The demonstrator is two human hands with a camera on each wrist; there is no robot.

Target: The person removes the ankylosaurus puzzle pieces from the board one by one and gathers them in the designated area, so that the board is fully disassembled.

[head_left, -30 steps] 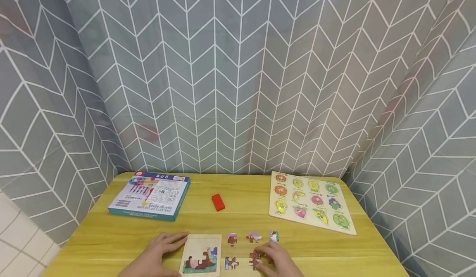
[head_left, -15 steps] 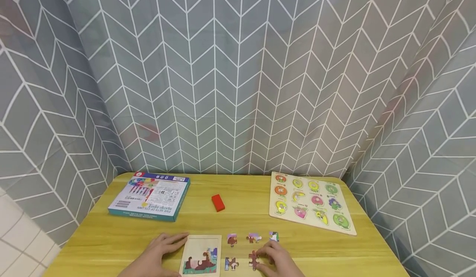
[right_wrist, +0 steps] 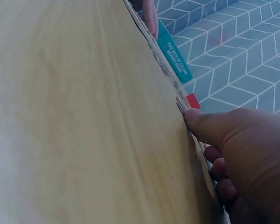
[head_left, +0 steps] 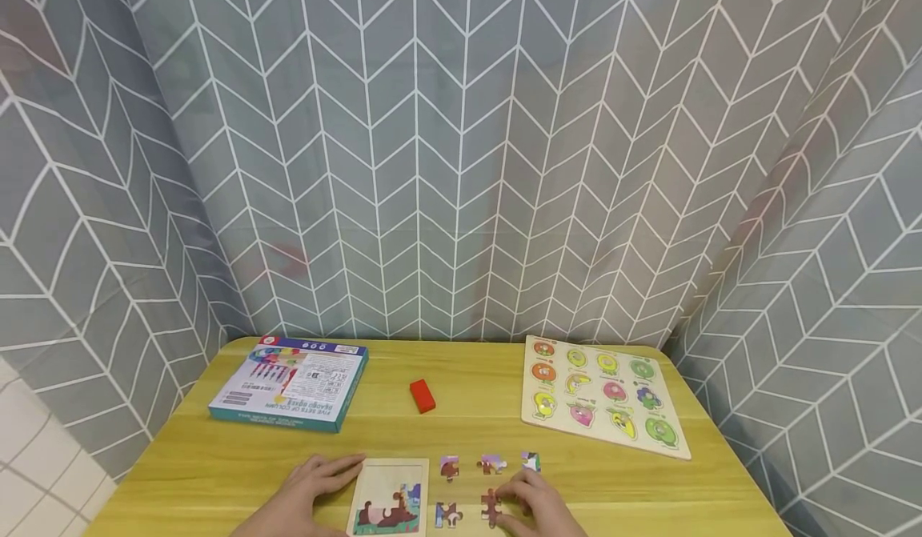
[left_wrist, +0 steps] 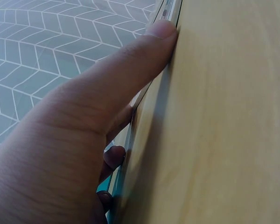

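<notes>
A square wooden puzzle tray, partly filled along its bottom and right with jigsaw pieces showing a brown animal, lies at the front of the table. My left hand rests at its left side, fingers fairly straight and touching the edge; in the left wrist view the thumb stretches along that edge. To the tray's right, my right hand pinches a brown puzzle piece between thumb and fingers, at table level. The right wrist view shows the thumb against the piece's thin edge, its printed face hidden there.
Loose puzzle pieces lie nearby: a brown one, a purple-and-brown one, a green-and-white one and a blue-edged one. Farther back are a boxed game, a red block and a fruit puzzle board.
The brown piece in my right hand has turned slightly and shifted a little left, close to the table. My left hand and the tray stay practically in place.
</notes>
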